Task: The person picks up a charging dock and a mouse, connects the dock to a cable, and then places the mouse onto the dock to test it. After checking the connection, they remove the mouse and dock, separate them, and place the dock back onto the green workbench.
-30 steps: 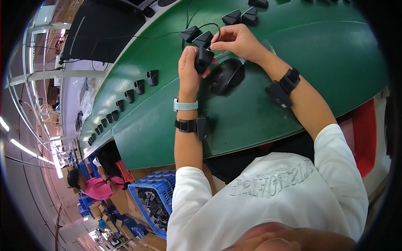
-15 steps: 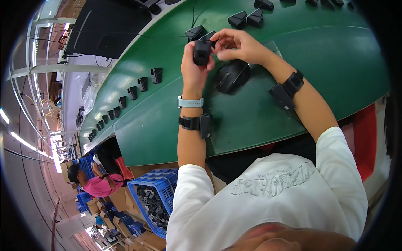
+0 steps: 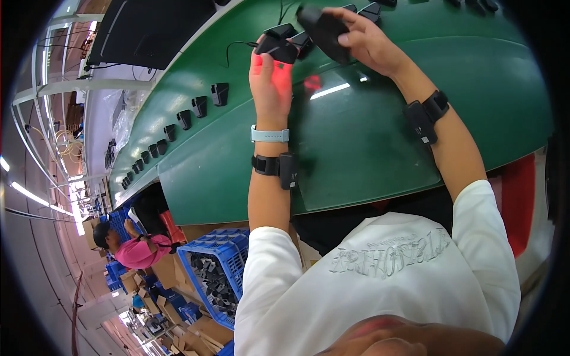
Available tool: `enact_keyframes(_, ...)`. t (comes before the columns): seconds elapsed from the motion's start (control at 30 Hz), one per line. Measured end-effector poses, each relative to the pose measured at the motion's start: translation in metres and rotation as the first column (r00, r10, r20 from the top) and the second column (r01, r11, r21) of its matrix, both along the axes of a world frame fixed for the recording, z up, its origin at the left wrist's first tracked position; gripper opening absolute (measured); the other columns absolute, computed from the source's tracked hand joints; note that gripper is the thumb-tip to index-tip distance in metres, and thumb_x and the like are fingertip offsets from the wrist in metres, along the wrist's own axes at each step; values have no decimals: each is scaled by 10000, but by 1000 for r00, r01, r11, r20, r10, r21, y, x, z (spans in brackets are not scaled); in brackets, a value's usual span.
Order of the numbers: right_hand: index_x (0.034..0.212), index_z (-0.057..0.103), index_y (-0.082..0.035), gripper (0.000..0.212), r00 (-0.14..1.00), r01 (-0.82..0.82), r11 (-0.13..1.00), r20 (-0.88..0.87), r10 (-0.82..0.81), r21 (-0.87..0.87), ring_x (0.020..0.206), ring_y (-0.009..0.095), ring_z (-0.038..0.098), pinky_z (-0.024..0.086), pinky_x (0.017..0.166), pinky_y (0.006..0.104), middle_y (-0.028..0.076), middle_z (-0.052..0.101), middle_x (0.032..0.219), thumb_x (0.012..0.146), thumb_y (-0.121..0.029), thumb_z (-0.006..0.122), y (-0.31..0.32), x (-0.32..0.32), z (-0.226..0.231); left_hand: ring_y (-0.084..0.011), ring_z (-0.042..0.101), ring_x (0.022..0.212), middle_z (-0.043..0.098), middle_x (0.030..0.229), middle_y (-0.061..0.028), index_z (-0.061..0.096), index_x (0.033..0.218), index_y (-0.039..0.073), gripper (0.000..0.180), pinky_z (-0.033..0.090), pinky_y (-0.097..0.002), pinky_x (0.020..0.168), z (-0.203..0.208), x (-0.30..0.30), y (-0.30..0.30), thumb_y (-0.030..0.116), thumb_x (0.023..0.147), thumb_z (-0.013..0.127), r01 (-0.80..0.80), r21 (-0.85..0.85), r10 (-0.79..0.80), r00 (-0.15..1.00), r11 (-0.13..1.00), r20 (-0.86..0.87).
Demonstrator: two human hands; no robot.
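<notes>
My left hand (image 3: 270, 86) is closed on a small black wedge-shaped device (image 3: 278, 50), held up over the green bench. Red light falls across the palm and fingers of this hand. To its right, my right hand (image 3: 375, 50) grips a black computer mouse (image 3: 323, 35), raised off the bench and blurred by motion. A red spot reflects on the shiny mat (image 3: 356, 136) below. Just beyond my left hand, another black wedge device (image 3: 280, 31) lies on the bench near a thin cable (image 3: 228, 54).
A curved row of black wedge devices (image 3: 219, 95) runs down the left of the green bench (image 3: 202, 184). More devices (image 3: 371, 12) lie at the far edge. A black monitor (image 3: 157, 35) stands far left. Below are a blue crate (image 3: 236, 256) of black parts and a person in pink (image 3: 141, 252).
My right hand has picked the mouse up off the mat and moved up and right with it. The device in my left hand has tilted, and red light now shows on that palm.
</notes>
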State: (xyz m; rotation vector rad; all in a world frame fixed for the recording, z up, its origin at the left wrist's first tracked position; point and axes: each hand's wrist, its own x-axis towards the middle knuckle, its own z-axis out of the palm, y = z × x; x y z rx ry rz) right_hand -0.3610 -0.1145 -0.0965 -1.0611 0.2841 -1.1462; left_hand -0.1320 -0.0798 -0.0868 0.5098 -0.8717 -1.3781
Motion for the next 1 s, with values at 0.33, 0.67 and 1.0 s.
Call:
enact_keyframes(0.33,1426,480,-7,663,994,107,994,-27,-107,22,1183,213,617,520,1000,340,103,626,1305,818,101,722,-4,6,-3,-163,679,956,669,1099,-97,527,1324,-36,573,591,-296,831,-9,-18,11,-35,833,821,-223,-144,266,815,964,514)
enact_keyframes(0.67,1420,551,-37,670,760,420,747,-251,-600,-515,1208,200,605,474,1071,368,98,632,1306,803,-133,792,12,15,-6,-166,677,1002,671,1127,-91,508,1352,-28,499,561,-272,870,-18,-25,8,-50,906,730,-147,-85,170,881,985,442)
enact_keyframes(1.0,1354,619,-62,686,543,415,422,-152,-826,-806,1192,311,603,487,1041,405,127,657,1290,715,-157,853,22,17,3,-142,663,994,659,1174,-74,519,1347,-17,406,555,-270,836,-26,-21,2,-112,956,570,15,-7,-11,907,1000,420)
